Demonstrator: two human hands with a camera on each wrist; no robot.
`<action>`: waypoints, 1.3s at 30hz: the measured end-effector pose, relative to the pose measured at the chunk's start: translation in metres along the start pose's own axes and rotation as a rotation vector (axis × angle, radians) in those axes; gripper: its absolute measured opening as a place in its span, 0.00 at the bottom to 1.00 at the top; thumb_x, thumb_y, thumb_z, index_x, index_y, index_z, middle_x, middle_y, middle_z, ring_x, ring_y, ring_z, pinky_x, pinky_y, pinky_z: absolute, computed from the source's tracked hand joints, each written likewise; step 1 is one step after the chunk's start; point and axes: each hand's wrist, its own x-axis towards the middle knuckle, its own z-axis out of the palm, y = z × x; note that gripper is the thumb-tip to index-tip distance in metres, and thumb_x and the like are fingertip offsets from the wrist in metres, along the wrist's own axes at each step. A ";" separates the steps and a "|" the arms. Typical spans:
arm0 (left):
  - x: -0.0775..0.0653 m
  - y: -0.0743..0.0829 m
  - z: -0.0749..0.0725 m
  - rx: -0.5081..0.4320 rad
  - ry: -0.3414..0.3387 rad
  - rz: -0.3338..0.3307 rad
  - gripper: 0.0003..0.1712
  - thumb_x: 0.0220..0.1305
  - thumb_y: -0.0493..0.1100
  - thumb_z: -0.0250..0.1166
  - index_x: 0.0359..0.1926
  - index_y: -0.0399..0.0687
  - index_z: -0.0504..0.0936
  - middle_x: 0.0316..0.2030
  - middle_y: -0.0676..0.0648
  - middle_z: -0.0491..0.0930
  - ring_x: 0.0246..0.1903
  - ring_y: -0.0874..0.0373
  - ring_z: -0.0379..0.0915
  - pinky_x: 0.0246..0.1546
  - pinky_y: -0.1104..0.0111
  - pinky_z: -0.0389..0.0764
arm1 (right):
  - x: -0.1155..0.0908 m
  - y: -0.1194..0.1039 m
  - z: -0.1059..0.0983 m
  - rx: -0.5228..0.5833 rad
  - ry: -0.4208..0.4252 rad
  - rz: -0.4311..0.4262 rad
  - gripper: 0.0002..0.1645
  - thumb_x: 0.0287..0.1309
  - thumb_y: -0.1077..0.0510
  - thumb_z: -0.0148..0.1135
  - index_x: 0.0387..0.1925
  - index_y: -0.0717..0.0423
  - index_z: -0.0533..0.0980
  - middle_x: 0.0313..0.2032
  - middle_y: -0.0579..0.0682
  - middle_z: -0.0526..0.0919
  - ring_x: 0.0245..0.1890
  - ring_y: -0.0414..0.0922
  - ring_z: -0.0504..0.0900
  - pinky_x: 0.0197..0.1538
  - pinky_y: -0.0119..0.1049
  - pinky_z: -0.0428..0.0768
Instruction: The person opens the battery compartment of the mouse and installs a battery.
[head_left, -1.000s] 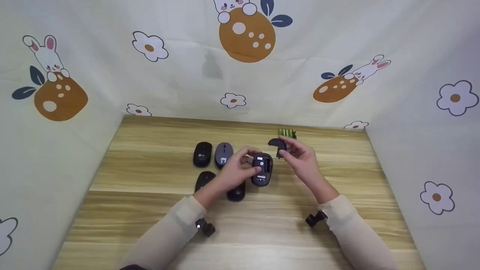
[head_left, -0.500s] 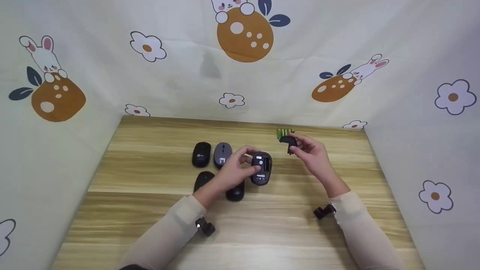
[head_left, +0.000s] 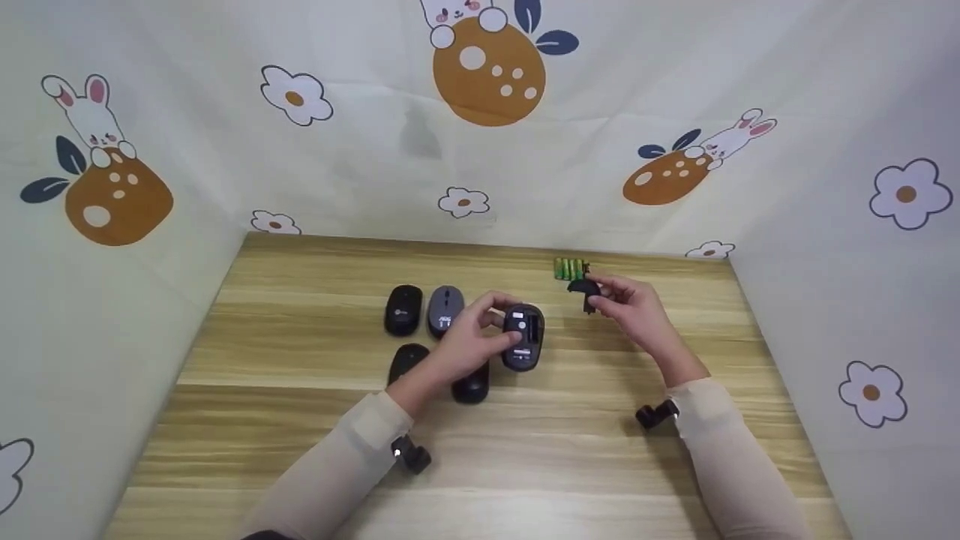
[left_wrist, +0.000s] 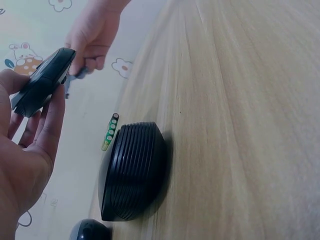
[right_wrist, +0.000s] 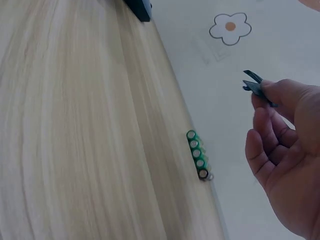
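My left hand (head_left: 469, 341) grips a black computer mouse (head_left: 525, 358) above the table, its underside turned up and the battery slot (head_left: 535, 328) uncovered. The left wrist view shows this mouse (left_wrist: 44, 82) from the side, between thumb and fingers. Off to the right, my right hand (head_left: 636, 311) pinches the black curved battery cover (head_left: 585, 287) between thumb and fingertips. In the right wrist view the cover (right_wrist: 256, 90) is raised above the table. Several green batteries (head_left: 568, 269) lie in a row near the back edge, just behind the right fingertips.
Left of the held mouse sit a black mouse (head_left: 404, 310), a grey mouse (head_left: 445, 301) and two more black ones, partly hidden by my left arm. Patterned cloth (head_left: 360, 165) encloses the wooden table (head_left: 300, 435) at the back and sides.
The right hand has moved right, away from the held mouse, carrying the battery cover toward the batteries. My left hand and its mouse have stayed nearly still.
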 end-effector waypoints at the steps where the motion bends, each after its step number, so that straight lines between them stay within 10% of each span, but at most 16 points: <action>1: 0.000 0.000 0.000 0.002 -0.001 0.004 0.30 0.67 0.32 0.75 0.69 0.44 0.79 0.65 0.42 0.77 0.55 0.42 0.83 0.49 0.58 0.92 | 0.001 0.002 -0.001 -0.012 -0.007 0.004 0.22 0.69 0.67 0.75 0.63 0.63 0.86 0.36 0.58 0.86 0.31 0.39 0.81 0.33 0.26 0.81; 39: 0.003 -0.004 -0.001 0.026 -0.022 0.030 0.29 0.68 0.33 0.75 0.68 0.41 0.79 0.64 0.39 0.77 0.52 0.44 0.84 0.44 0.62 0.92 | 0.028 0.050 0.004 -0.330 -0.042 0.071 0.18 0.70 0.65 0.75 0.58 0.66 0.86 0.38 0.55 0.90 0.37 0.44 0.85 0.38 0.27 0.81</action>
